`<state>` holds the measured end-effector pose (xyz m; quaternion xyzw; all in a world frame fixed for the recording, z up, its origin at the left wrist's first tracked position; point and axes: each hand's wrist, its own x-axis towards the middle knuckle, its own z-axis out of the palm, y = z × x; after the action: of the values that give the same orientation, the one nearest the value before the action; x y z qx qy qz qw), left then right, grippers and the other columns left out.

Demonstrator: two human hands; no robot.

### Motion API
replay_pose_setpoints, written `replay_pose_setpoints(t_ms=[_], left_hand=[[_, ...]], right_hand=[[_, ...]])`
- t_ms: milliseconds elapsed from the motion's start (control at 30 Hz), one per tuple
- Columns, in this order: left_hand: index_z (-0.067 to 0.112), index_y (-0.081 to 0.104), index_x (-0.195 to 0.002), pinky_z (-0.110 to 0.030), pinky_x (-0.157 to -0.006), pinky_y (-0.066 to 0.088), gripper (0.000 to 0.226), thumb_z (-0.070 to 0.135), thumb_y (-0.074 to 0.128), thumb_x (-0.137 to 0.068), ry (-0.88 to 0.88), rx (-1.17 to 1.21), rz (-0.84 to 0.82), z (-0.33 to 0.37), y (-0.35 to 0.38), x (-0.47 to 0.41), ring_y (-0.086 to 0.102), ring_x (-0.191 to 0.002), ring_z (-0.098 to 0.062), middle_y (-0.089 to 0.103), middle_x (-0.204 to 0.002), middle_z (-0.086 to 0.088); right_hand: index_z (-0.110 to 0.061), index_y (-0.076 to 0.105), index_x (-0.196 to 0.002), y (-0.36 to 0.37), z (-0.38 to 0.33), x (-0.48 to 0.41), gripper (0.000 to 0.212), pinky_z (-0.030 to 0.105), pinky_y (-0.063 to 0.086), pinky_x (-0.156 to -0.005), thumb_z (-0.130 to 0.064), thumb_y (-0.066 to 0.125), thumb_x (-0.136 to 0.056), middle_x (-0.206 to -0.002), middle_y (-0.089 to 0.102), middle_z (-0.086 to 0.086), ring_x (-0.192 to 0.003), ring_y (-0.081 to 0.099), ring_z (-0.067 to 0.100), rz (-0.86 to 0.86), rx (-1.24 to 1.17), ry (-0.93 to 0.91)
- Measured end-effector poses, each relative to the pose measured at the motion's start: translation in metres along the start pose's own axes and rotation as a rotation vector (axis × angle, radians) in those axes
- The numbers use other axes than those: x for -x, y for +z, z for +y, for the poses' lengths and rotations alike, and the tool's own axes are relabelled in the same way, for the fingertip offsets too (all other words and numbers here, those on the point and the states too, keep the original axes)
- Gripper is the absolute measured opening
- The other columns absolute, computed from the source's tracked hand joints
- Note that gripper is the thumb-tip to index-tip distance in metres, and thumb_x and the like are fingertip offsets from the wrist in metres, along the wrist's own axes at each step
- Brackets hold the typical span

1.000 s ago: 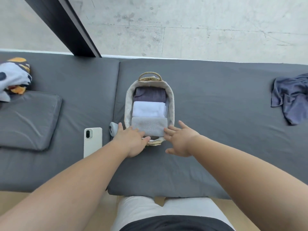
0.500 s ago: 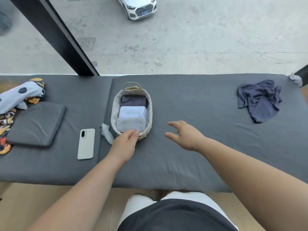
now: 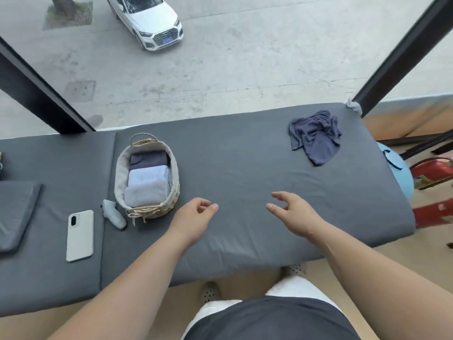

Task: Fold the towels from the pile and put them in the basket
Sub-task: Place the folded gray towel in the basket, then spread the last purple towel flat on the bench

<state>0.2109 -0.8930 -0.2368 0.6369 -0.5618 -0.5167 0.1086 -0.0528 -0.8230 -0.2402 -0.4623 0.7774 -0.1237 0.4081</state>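
The blue towel (image 3: 316,136) lies crumpled at 1 o'clock, far from both hands. The right hand (image 3: 295,215) is nearer, fingers loose and empty. The left hand (image 3: 193,217) curls empty beside the basket (image 3: 120,177).

Grey cushioned bench (image 3: 245,236), two pads butted together. Laid directly on it: woven basket (image 3: 171,192) holding folded towels, crumpled dark blue towel (image 3: 316,138), white phone (image 3: 80,235), small grey controller (image 3: 114,214), flat grey cushion (image 3: 17,214).
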Motion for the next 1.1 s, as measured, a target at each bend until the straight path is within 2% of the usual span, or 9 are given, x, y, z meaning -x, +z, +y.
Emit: replay_pose_setpoints(t_ms=[200,367,500,633,700,800,967,1033,1100], left_hand=[[0.027,0.062,-0.115,-0.024,-0.069,0.045,0.030,0.047,0.060,-0.094,0.016,-0.061,-0.039,0.078,0.102,-0.038,0.062,-0.087,-0.002,0.064,-0.104,0.011],[0.031,0.058,-0.122,-0.022,-0.071,0.045,0.034,0.050,0.059,-0.093,-0.050,-0.122,-0.067,0.141,0.218,-0.086,0.057,-0.098,0.000,0.058,-0.123,0.008],[0.032,0.055,-0.128,-0.035,-0.093,0.048,0.040,0.051,0.059,-0.093,-0.083,-0.201,-0.051,0.185,0.288,-0.121,0.054,-0.116,-0.016,0.054,-0.132,0.006],[0.030,0.054,-0.130,-0.035,-0.089,0.051,0.044,0.050,0.059,-0.092,-0.021,-0.328,-0.037,0.204,0.346,-0.158,0.058,-0.101,-0.014,0.051,-0.132,0.006],[0.028,0.053,-0.132,-0.036,-0.097,0.047,0.047,0.049,0.060,-0.091,0.059,-0.458,-0.080,0.203,0.377,-0.175,0.055,-0.112,-0.017,0.047,-0.140,0.005],[0.028,0.051,-0.138,-0.041,-0.113,0.033,0.052,0.052,0.057,-0.092,0.133,-0.601,-0.134,0.198,0.419,-0.201,0.031,-0.142,-0.021,0.027,-0.160,0.002],[0.031,0.042,-0.144,-0.055,-0.121,0.008,0.060,0.060,0.049,-0.092,0.161,-0.885,-0.273,0.179,0.461,-0.250,-0.003,-0.153,-0.023,-0.012,-0.166,0.001],[0.031,0.038,-0.147,-0.060,-0.119,0.000,0.066,0.062,0.050,-0.090,0.143,-0.965,-0.354,0.173,0.469,-0.268,-0.016,-0.152,-0.025,-0.026,-0.163,0.002],[0.025,0.038,-0.146,-0.060,-0.119,0.000,0.070,0.062,0.052,-0.089,0.156,-0.976,-0.361,0.170,0.474,-0.281,-0.015,-0.152,-0.025,-0.024,-0.163,0.002]], right_hand=[[-0.026,0.053,-0.142,-0.078,0.104,-0.036,0.056,0.034,0.045,-0.102,-0.051,0.063,-0.093,-0.145,0.050,-0.002,-0.110,0.059,0.016,0.013,-0.058,0.082],[-0.024,0.054,-0.142,-0.159,0.198,-0.100,0.055,0.030,0.043,-0.099,-0.051,0.062,-0.094,-0.144,0.050,0.000,-0.115,0.058,0.018,-0.035,-0.025,0.108],[-0.025,0.052,-0.143,-0.212,0.250,-0.156,0.056,0.035,0.044,-0.105,-0.052,0.059,-0.095,-0.146,0.046,0.001,-0.122,0.056,0.020,-0.086,0.026,0.136],[-0.024,0.051,-0.144,-0.236,0.282,-0.217,0.056,0.036,0.044,-0.105,-0.051,0.058,-0.095,-0.145,0.046,0.002,-0.121,0.055,0.021,-0.111,0.054,0.106],[-0.025,0.051,-0.144,-0.236,0.298,-0.248,0.055,0.037,0.040,-0.109,-0.050,0.058,-0.095,-0.148,0.045,0.001,-0.129,0.049,0.023,-0.107,0.101,0.061],[-0.028,0.051,-0.144,-0.230,0.317,-0.287,0.053,0.041,0.032,-0.116,-0.050,0.057,-0.096,-0.160,0.032,-0.001,-0.145,0.031,0.026,-0.130,0.317,-0.056],[-0.033,0.045,-0.147,-0.215,0.337,-0.332,0.056,0.046,0.012,-0.124,-0.057,0.048,-0.097,-0.169,-0.005,-0.003,-0.156,-0.005,0.025,-0.256,0.733,-0.320],[-0.032,0.040,-0.151,-0.211,0.340,-0.344,0.060,0.048,0.005,-0.125,-0.057,0.045,-0.097,-0.169,-0.010,-0.005,-0.155,-0.012,0.024,-0.274,0.820,-0.391],[-0.027,0.037,-0.153,-0.211,0.341,-0.350,0.062,0.048,0.003,-0.125,-0.055,0.045,-0.097,-0.169,-0.006,-0.006,-0.155,-0.011,0.022,-0.263,0.871,-0.446]])
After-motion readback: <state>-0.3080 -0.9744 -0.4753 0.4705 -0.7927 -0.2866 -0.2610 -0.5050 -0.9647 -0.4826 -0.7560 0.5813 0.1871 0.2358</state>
